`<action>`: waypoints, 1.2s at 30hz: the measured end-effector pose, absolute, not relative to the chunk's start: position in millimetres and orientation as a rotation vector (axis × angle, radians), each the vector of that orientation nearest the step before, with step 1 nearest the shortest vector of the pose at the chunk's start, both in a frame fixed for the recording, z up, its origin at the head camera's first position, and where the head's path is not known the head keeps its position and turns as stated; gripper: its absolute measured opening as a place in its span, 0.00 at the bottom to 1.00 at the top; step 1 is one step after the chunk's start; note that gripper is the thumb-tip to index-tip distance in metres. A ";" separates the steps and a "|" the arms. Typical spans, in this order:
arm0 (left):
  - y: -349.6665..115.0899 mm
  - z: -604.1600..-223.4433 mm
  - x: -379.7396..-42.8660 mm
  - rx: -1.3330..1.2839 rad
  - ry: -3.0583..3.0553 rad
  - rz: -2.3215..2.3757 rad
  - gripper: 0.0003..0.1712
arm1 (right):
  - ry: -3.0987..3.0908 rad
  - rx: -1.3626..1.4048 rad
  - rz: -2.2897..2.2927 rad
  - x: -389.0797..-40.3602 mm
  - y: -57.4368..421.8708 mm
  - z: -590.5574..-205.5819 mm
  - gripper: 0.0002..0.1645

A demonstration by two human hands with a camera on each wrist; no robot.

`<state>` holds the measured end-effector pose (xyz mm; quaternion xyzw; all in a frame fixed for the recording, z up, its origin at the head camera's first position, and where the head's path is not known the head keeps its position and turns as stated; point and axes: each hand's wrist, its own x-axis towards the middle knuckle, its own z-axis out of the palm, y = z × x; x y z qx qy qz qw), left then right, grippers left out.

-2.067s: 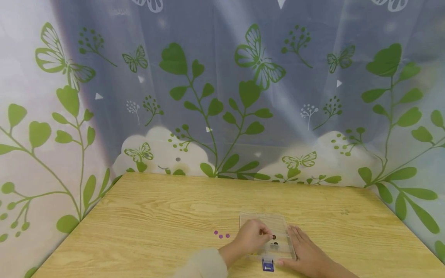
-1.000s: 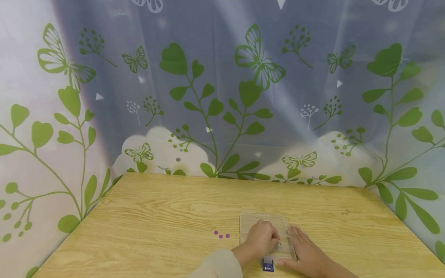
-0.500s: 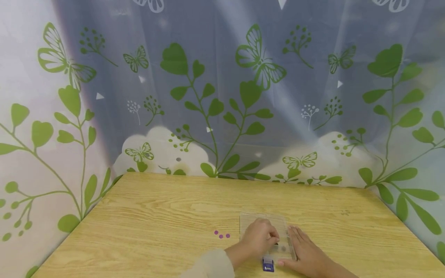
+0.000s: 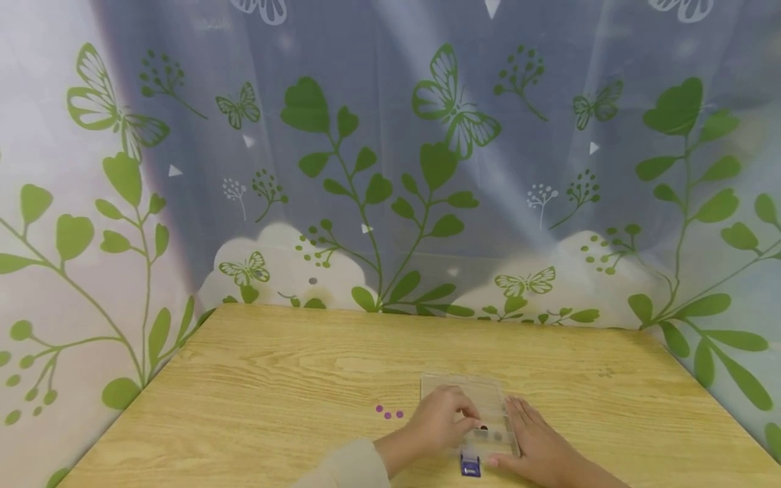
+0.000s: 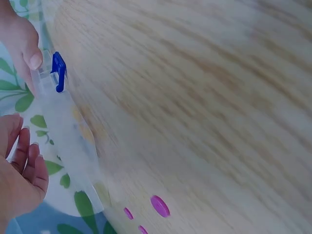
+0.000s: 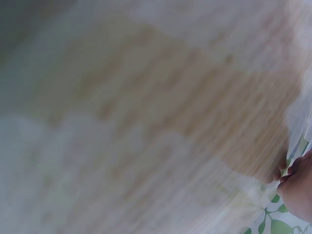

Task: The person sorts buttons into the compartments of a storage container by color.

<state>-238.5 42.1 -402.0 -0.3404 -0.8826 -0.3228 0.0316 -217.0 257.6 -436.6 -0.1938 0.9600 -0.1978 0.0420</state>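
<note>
A transparent plastic box with a dark blue latch lies on the table. My left hand reaches over the box with bent fingers, thumb and forefinger right beside a small dark disc. In the left wrist view the left hand has loosely curled fingers, and nothing shows between them. My right hand lies flat along the box's right side, fingers straight, thumb near the latch. Paler, greyish round spots show at the right part of the box. The left forearm wears a light sleeve.
Three purple discs lie on the wooden table, left of the box. Behind the table hangs a curtain with green leaves and butterflies. The right wrist view is mostly blurred wood grain seen through clear plastic.
Two dark discs showed by the left fingers at first; one shows now. The left hand moved right, then back left. Greyish spots now show at the box's right part. The right hand stayed put.
</note>
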 end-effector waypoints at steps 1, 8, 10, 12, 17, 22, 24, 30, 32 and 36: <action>40.7 -401.9 -238.5 -1.047 -2.714 -0.994 0.04 | 2.937 -0.593 -0.608 -216.9 257.4 -436.5 0.61; 32.7 -402.4 -240.4 -1.018 -2.695 -0.982 0.03 | 2.938 -0.584 -0.608 -215.8 257.1 -436.5 0.61; 29.9 -403.1 -241.1 -1.007 -2.699 -0.995 0.03 | 2.935 -0.580 -0.608 -215.8 257.2 -436.4 0.61; 26.6 -403.7 -241.6 -0.996 -2.705 -1.029 0.03 | 2.932 -0.580 -0.607 -216.1 257.3 -436.5 0.61; 18.6 -404.0 -242.8 -0.974 -2.701 -1.058 0.03 | 2.948 -0.596 -0.596 -216.4 257.6 -437.1 0.61; 10.3 -404.1 -244.5 -0.954 -2.705 -1.070 0.02 | 2.974 -0.603 -0.582 -215.3 256.8 -437.1 0.61; 6.9 -404.3 -245.7 -0.952 -2.697 -1.091 0.02 | 2.979 -0.597 -0.579 -214.8 256.6 -437.1 0.61; -2.3 -405.9 -249.7 -0.972 -2.637 -1.144 0.03 | 2.964 -0.578 -0.582 -214.9 256.6 -436.9 0.62; -5.1 -406.4 -250.4 -0.980 -2.629 -1.157 0.03 | 2.957 -0.575 -0.582 -215.1 256.7 -436.8 0.62; -9.9 -407.7 -251.2 -0.993 -2.618 -1.174 0.03 | 2.940 -0.570 -0.594 -215.2 256.9 -436.8 0.62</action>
